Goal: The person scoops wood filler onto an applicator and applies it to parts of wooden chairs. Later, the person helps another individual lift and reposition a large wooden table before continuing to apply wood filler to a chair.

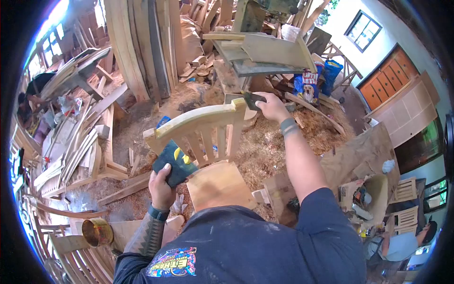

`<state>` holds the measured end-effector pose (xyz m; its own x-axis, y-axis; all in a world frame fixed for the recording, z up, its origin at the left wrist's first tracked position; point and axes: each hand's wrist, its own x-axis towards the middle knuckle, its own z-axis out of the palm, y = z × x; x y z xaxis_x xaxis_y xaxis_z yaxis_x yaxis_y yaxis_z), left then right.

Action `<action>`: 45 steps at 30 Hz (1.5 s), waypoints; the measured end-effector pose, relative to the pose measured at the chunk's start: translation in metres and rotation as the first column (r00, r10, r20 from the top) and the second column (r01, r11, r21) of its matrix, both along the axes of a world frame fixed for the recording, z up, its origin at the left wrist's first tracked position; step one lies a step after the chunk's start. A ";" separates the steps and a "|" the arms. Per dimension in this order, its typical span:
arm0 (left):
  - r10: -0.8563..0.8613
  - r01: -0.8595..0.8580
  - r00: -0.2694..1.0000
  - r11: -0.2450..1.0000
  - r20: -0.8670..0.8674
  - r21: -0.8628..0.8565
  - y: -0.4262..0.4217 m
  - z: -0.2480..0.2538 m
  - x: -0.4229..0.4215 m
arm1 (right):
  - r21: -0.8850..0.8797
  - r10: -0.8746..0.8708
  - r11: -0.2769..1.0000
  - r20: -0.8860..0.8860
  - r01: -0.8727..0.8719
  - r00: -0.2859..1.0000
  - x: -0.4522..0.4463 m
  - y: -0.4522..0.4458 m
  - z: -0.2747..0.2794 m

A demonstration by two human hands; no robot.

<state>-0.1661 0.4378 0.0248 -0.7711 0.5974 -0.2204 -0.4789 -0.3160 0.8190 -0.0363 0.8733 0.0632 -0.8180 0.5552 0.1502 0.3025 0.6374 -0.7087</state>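
My left hand (162, 188) grips a dark flat plate (174, 163) that carries a blob of yellow paste (182, 155). The plate is beside the left end of the wooden chair's curved top rail. My right hand (273, 108) holds a small dark scraper (253, 100) at the right end of that rail, close to the corner post. The wooden chair (198, 117) has vertical slats and a pale square seat (221, 186), and its backrest faces away from me. Whether the scraper touches the post is hard to tell.
Sawdust (269, 146) and wood scraps cover the floor. Behind the chair is a table with boards (274, 49). Tall planks (137, 47) lean at the back left. A metal can (97, 232) is at the lower left. Another person (402, 244) is at the lower right.
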 end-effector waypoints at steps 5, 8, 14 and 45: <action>0.037 -0.030 0.996 0.996 -0.085 0.088 -0.015 0.007 -0.024 | -0.091 0.272 0.961 0.169 -0.260 0.947 0.018 -0.021 0.052; -0.007 0.000 0.997 0.996 0.076 0.086 -0.028 -0.008 -0.034 | 0.008 0.154 0.988 0.020 -0.154 0.988 0.037 -0.048 0.013; 0.155 -0.160 0.987 0.870 0.051 0.466 -0.047 -0.034 -0.138 | -0.719 -0.456 0.655 -0.621 -0.232 0.638 0.014 -0.062 -0.043; 0.337 -0.380 0.925 0.820 0.176 0.429 -0.065 -0.060 -0.097 | -0.169 -0.247 0.967 -0.440 0.190 0.863 -0.318 -0.028 -0.111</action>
